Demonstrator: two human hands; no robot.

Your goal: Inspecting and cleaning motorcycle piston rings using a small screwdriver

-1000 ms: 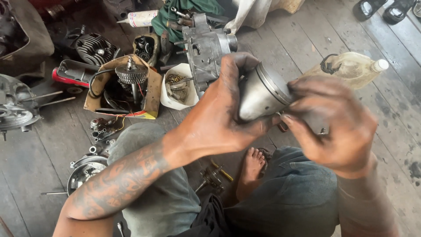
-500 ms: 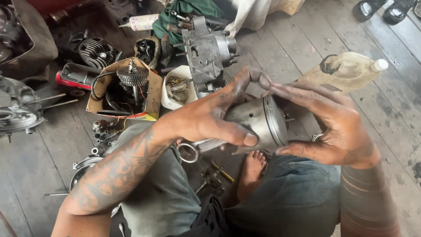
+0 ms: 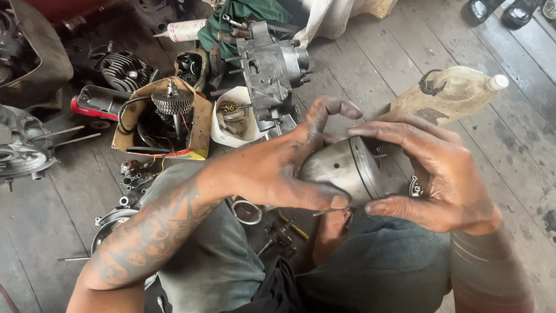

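Note:
My left hand (image 3: pixel 289 168), black with grease, wraps around a round grey metal engine piston (image 3: pixel 339 171) held over my lap. My right hand (image 3: pixel 431 174) curls around the piston's grooved end, fingertips on its rim above and thumb underneath. A thin metal ring edge shows at that end between the fingers. Both hands hold the piston just above my knees, which are in grey-blue trousers.
On the wooden floor ahead lie a grey engine case (image 3: pixel 272 69), a white tub of small parts (image 3: pixel 234 119), a cardboard box with a gear shaft (image 3: pixel 168 119), a finned cylinder (image 3: pixel 124 69) and a dirty plastic jug (image 3: pixel 449 93). A metal ring (image 3: pixel 249 211) lies by my knee.
Both hands lowered the piston toward my lap and turned it. My right hand shifted from covering the end to pinching around its rim.

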